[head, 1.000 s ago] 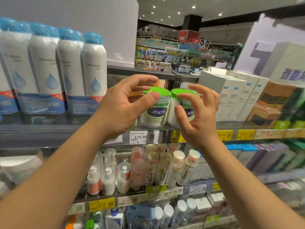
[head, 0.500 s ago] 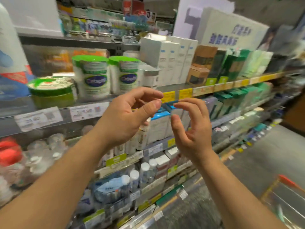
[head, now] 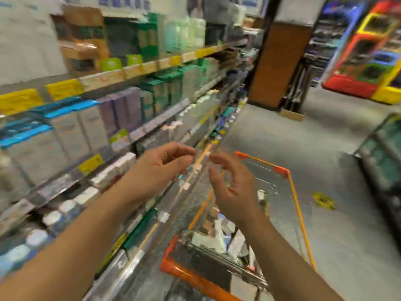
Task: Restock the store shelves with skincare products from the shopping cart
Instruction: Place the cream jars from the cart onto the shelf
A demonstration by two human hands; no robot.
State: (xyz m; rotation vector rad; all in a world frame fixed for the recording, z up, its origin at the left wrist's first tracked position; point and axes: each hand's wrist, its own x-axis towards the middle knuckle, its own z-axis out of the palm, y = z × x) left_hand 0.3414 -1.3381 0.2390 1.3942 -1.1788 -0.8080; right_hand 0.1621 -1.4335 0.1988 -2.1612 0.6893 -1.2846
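The view is blurred by motion. My left hand [head: 159, 170] and my right hand [head: 232, 185] hover side by side in mid-air, fingers loosely curved, holding nothing. Below and behind them stands the shopping cart [head: 290, 187] with orange trim and a wire basket. Several pale boxed skincare products [head: 211, 233] lie in its near end, partly hidden by my right forearm. The store shelves [head: 121, 72] run along the left, packed with boxed and bottled skincare items, out of reach of both hands.
Grey aisle floor [head: 271, 131] opens ahead past the cart. A brown pillar [head: 280, 64] stands at the shelf's far end. A red and yellow display [head: 368, 61] is at the far right, and a dark fixture [head: 386, 161] sits at the right edge.
My hands left the green-capped jars on the shelf and came away with nothing in them. The view swung right and down, from the shelf face to the aisle and the cart.
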